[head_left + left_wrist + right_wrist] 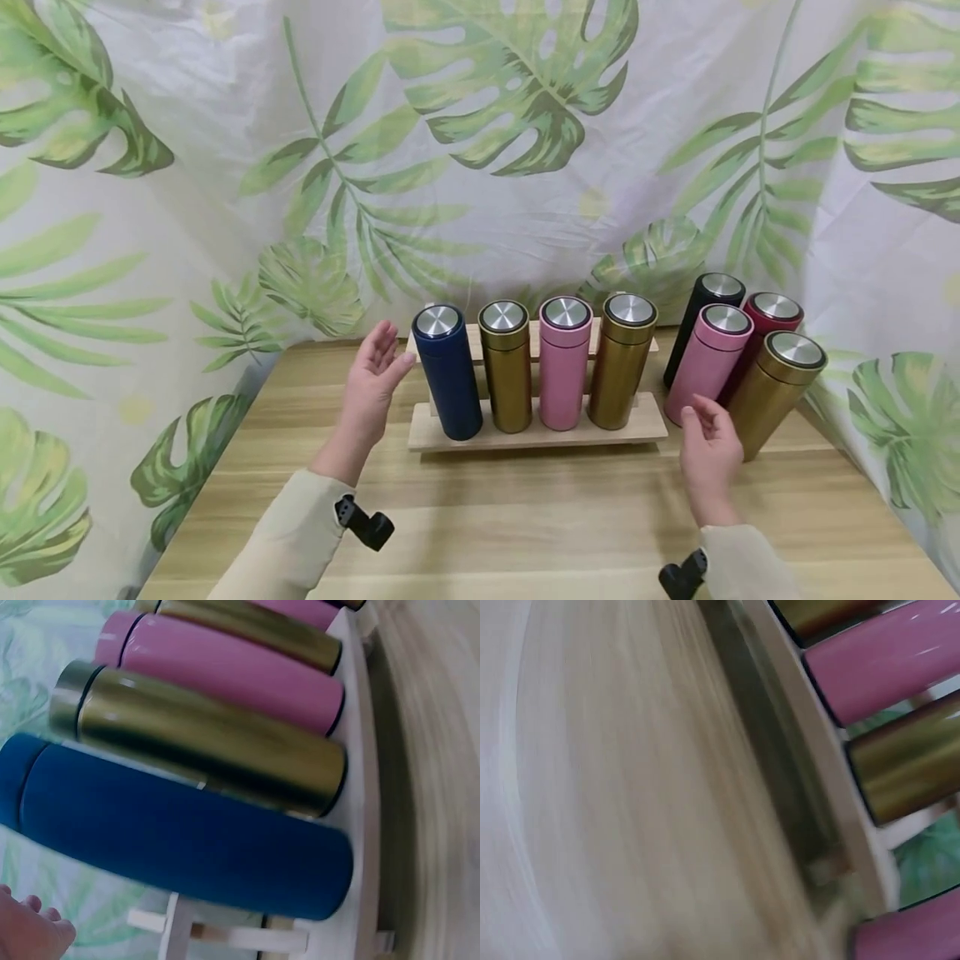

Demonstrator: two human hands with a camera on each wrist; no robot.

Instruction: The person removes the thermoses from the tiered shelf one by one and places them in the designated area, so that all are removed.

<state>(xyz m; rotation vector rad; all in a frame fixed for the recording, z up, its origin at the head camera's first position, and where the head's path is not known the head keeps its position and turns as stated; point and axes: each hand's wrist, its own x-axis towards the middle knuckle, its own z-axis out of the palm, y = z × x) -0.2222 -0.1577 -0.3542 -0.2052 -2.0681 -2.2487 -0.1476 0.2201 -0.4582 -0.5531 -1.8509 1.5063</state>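
Blue bottle [447, 369] stands at the left end of the wooden rack [536, 433], just beside the left hand [372, 385] with spread fingers, while the right hand [708, 454], fingers loosely curled, hovers near the pink bottle [707, 360].

A: Left hand [371, 387] is up off the surface, palm turned inward, fingers straight and spread a little, thumb [397, 367] out.

B: Gripping anything?

A: Nothing. Its forearm rises from a beige sleeve [288, 537] at lower left.

B: And the other?

A: Right hand [708, 454] hovers lower, fingers loosely curled downward, holding nothing. Wrist straight, beige cuff [742, 562] below.
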